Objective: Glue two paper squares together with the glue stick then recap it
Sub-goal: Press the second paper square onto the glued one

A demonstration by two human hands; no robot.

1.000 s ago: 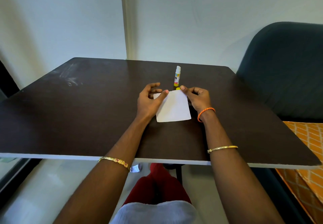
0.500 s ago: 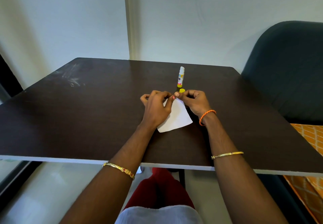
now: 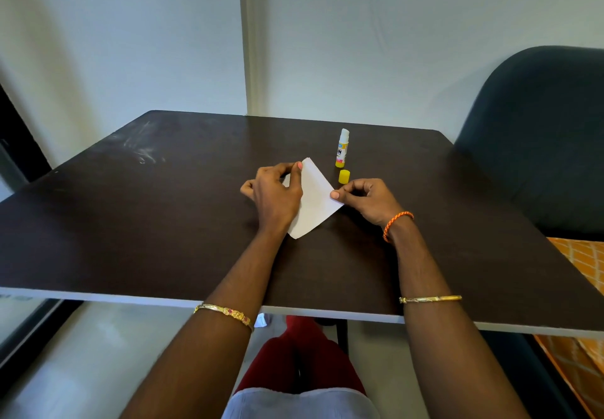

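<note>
A white paper square (image 3: 313, 201) lies turned like a diamond on the dark table (image 3: 163, 222). I cannot tell whether it is one sheet or two stacked. My left hand (image 3: 274, 194) pinches its upper left edge near the far corner, fingers curled. My right hand (image 3: 367, 201) pinches its right corner between thumb and forefinger. Just beyond the paper the glue stick (image 3: 342, 148) stands upright without its cap, white tip showing. Its yellow cap (image 3: 344, 176) sits on the table in front of it, close to my right hand's fingers.
A dark upholstered chair (image 3: 539, 131) stands at the table's right side, with an orange patterned cushion (image 3: 581, 261) below it. A white wall runs behind the table. My knees are under the table's front edge.
The paper has rotated from nearly square-on to a diamond. My hands moved apart: the left to the upper edge, the right to the right corner. The cap is now uncovered.
</note>
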